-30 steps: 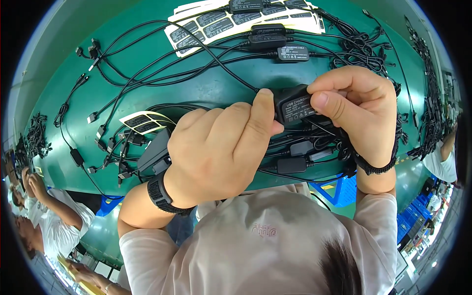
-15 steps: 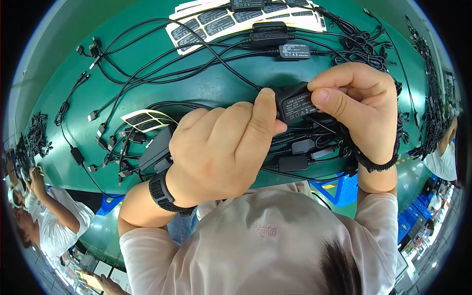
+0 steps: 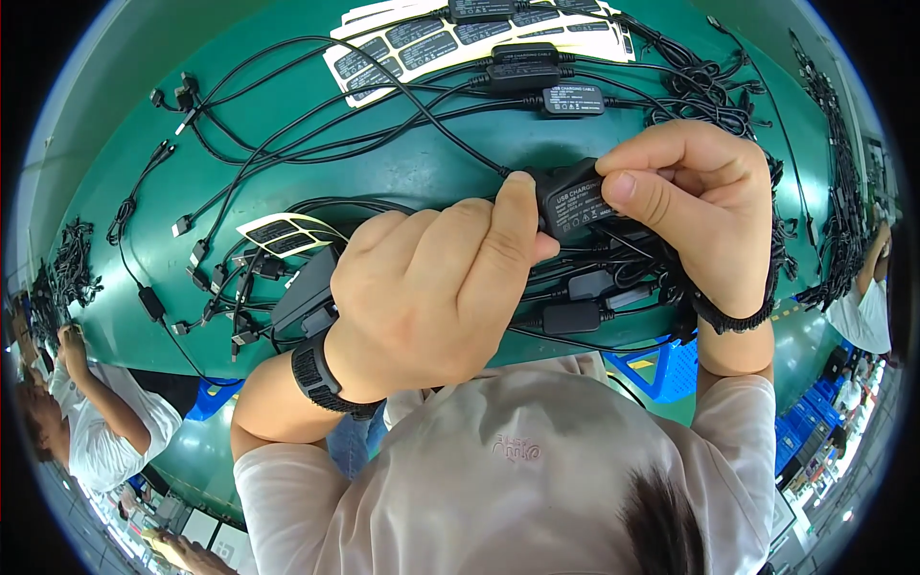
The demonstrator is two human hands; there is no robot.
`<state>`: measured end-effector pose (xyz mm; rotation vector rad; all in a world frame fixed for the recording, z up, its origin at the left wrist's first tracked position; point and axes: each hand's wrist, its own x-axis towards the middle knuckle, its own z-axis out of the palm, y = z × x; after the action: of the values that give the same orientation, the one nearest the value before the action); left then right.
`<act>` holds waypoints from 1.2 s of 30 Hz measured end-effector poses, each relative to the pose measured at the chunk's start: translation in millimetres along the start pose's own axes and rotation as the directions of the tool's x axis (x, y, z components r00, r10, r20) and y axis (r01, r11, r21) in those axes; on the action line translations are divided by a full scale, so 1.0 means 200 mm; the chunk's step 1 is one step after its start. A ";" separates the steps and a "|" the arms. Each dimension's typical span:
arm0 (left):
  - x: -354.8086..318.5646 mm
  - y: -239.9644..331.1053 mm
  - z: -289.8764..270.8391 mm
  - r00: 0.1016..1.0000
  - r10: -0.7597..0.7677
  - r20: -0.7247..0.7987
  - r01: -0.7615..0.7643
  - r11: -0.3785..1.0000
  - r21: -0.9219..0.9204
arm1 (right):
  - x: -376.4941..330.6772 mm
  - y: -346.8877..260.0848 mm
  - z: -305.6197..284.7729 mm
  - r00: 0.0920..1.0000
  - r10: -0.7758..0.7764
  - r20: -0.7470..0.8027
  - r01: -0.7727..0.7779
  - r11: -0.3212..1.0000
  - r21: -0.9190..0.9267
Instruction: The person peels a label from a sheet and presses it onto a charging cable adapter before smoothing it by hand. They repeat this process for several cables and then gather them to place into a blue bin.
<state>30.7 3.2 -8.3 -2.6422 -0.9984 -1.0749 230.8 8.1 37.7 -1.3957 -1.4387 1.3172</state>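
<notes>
Between my two hands is the black inline box (image 3: pixel 573 206) of a cable, with a dark label printed in white on its upper face. My left hand (image 3: pixel 436 287) is closed around its left end, thumb lying near where the cord comes out. At the box's other end, my right hand (image 3: pixel 690 196) pinches with thumb and forefinger at the label's right edge, covering part of it. A cord (image 3: pixel 422 105) arcs from the box to the upper left. Below my hands lie more cables with black boxes (image 3: pixel 572 318), partly hidden.
Sheets of dark labels (image 3: pixel 422 43) lie at the far side of the green table (image 3: pixel 105 316), and a smaller label piece (image 3: pixel 287 233) rests left of my hand. Labelled cable boxes (image 3: pixel 573 101) and tangled cords surround them. Another person (image 3: pixel 120 422) works at the left.
My hands and the box stay almost in place; the right thumb shifts very slightly left. The person at the left edge has moved a little.
</notes>
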 end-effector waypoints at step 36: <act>0.09 -0.11 -0.19 0.920 -0.336 0.203 0.325 0.942 0.087 | -0.02 -0.14 -0.16 0.995 -0.074 -0.061 0.060 0.976 -0.207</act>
<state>4.7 16.9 29.0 -2.6503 -1.5410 -0.8085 256.4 12.9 71.7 -1.4949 -1.5970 1.0921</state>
